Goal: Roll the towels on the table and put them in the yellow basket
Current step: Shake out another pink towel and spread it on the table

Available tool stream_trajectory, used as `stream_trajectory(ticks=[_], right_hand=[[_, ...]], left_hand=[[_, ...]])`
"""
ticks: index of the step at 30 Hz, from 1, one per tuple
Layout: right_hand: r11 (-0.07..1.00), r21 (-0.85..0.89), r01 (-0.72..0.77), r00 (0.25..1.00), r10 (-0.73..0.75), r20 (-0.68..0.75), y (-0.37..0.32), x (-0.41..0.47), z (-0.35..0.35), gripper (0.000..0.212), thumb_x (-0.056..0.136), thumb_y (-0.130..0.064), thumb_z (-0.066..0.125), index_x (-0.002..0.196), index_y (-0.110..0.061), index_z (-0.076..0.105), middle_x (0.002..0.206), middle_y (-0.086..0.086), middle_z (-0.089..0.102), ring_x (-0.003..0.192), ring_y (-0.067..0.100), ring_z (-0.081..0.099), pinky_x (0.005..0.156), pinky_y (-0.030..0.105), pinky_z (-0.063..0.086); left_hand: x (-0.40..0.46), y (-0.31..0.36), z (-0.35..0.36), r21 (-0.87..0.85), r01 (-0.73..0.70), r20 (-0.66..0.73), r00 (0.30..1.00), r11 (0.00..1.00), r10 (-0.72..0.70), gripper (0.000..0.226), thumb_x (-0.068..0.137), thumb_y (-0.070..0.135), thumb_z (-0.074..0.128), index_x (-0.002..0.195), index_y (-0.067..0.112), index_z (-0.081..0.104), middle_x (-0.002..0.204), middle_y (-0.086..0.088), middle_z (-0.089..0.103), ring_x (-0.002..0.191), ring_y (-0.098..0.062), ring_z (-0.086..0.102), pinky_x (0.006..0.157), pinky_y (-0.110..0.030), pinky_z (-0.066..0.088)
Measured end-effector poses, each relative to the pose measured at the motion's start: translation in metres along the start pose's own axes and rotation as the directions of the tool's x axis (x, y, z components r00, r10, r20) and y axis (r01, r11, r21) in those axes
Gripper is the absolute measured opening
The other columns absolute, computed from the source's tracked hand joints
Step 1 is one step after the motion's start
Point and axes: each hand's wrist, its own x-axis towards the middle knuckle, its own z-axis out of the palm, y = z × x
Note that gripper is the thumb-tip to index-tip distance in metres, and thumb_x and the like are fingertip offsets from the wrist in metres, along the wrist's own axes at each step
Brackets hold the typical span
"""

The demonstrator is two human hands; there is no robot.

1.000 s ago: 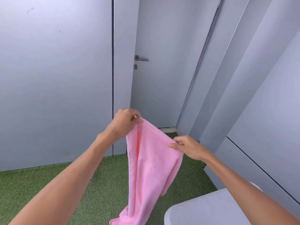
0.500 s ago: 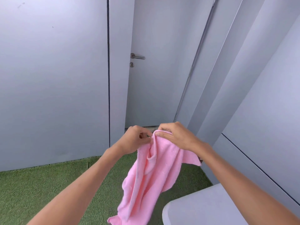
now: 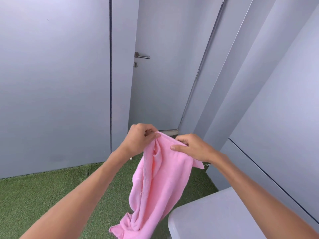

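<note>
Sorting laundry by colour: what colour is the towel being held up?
Plain pink towel, clearest in the head view.

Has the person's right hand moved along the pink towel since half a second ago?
Yes. The right hand has drawn rightwards away from the left hand, opening a gap along the pink towel's top edge, judged against the door's threshold behind.

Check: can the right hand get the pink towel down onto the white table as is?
Probably yes. The right hand grips the pink towel in the air, and the white table corner below it looks bare.
</note>
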Motion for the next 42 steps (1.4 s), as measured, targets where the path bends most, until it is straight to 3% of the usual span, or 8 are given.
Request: stream_trajectory(ticks=[6, 13, 19, 26, 32, 34, 38, 42], right_hand=[[0.965, -0.007, -0.260, 0.953, 0.258, 0.159, 0.074, -0.048, 0.003, 0.025, 0.095, -0.034, 0.057, 0.077, -0.017, 0.060, 0.067, 0.000, 0.070, 0.056, 0.012, 0.059, 0.058, 0.022, 0.045], [0.966, -0.098, -0.238, 0.968, 0.244, 0.059, 0.097, -0.059, 0.028, 0.031, 0.098, -0.033, 0.050, 0.083, -0.009, 0.061, 0.079, -0.007, 0.052, 0.068, 0.004, 0.047, 0.068, 0.026, 0.039], [0.919, 0.053, -0.390, 0.919, 0.392, -0.034, 0.140, -0.073, 0.028, 0.013, 0.088, -0.009, 0.064, 0.092, -0.018, 0.074, 0.086, -0.010, 0.071, 0.084, 0.003, 0.065, 0.076, 0.020, 0.048], [0.758, 0.195, -0.622, 0.766, 0.641, -0.047, 0.246, -0.087, -0.008, 0.017, 0.083, -0.011, 0.072, 0.077, 0.002, 0.063, 0.052, 0.012, 0.052, 0.031, 0.014, 0.041, 0.038, 0.019, 0.030], [0.599, 0.240, -0.764, 0.564, 0.801, -0.203, 0.387, -0.085, -0.057, 0.012, 0.075, 0.003, 0.073, 0.072, -0.004, 0.064, 0.059, 0.010, 0.063, 0.048, 0.014, 0.063, 0.047, 0.022, 0.051], [0.559, 0.253, -0.790, 0.493, 0.824, -0.280, 0.436, -0.093, -0.065, 0.011, 0.066, 0.003, 0.075, 0.069, -0.002, 0.065, 0.053, -0.002, 0.058, 0.062, 0.018, 0.060, 0.061, 0.030, 0.053], [0.540, 0.172, -0.824, 0.431, 0.794, -0.429, 0.516, -0.118, -0.064, 0.011, 0.055, 0.000, 0.065, 0.056, -0.008, 0.057, 0.043, -0.015, 0.029, 0.059, 0.005, 0.033, 0.046, 0.019, 0.023], [0.530, 0.164, -0.832, 0.375, 0.755, -0.538, 0.549, -0.138, -0.061, 0.016, 0.056, -0.008, 0.057, 0.065, -0.005, 0.070, 0.046, -0.013, 0.041, 0.047, -0.005, 0.024, 0.043, 0.023, 0.021]], left_hand=[[0.001, -0.027, -0.025, 0.057, 0.100, -0.090, 0.991, 0.993, -0.095, 0.010, 0.087, 0.025, 0.069, 0.086, 0.017, 0.075, 0.073, -0.001, 0.071, 0.073, -0.018, 0.066, 0.066, -0.024, 0.050], [-0.017, -0.033, 0.029, 0.024, 0.114, 0.029, 0.993, 0.993, -0.115, 0.009, 0.087, 0.019, 0.067, 0.083, 0.015, 0.074, 0.073, 0.000, 0.072, 0.073, -0.020, 0.066, 0.071, -0.030, 0.052], [-0.018, -0.039, 0.085, 0.018, 0.173, 0.083, 0.981, 0.985, -0.174, 0.009, 0.088, 0.021, 0.067, 0.081, 0.017, 0.072, 0.069, -0.001, 0.069, 0.069, -0.022, 0.063, 0.068, -0.034, 0.050], [-0.021, -0.044, 0.185, 0.051, 0.312, 0.191, 0.929, 0.949, -0.316, 0.010, 0.088, 0.014, 0.064, 0.089, 0.020, 0.072, 0.073, 0.002, 0.070, 0.070, -0.014, 0.062, 0.069, -0.029, 0.046], [-0.041, -0.059, 0.271, 0.242, 0.305, 0.410, 0.828, 0.921, -0.382, 0.020, 0.090, 0.011, 0.060, 0.108, 0.009, 0.067, 0.057, 0.003, 0.056, 0.058, -0.021, 0.049, 0.066, -0.035, 0.046], [-0.057, -0.066, 0.284, 0.316, 0.333, 0.408, 0.798, 0.888, -0.444, 0.022, 0.090, 0.010, 0.058, 0.110, 0.007, 0.066, 0.080, -0.005, 0.068, 0.074, -0.027, 0.061, 0.074, -0.039, 0.051], [-0.090, -0.088, 0.298, 0.434, 0.372, 0.375, 0.754, 0.820, -0.540, 0.017, 0.091, 0.010, 0.059, 0.074, 0.013, 0.062, 0.086, -0.005, 0.067, 0.076, -0.025, 0.063, 0.067, -0.040, 0.051], [-0.107, -0.098, 0.308, 0.369, 0.452, 0.293, 0.773, 0.812, -0.563, 0.013, 0.090, 0.015, 0.063, 0.078, 0.015, 0.059, 0.080, 0.002, 0.057, 0.068, -0.021, 0.055, 0.064, -0.042, 0.049]])
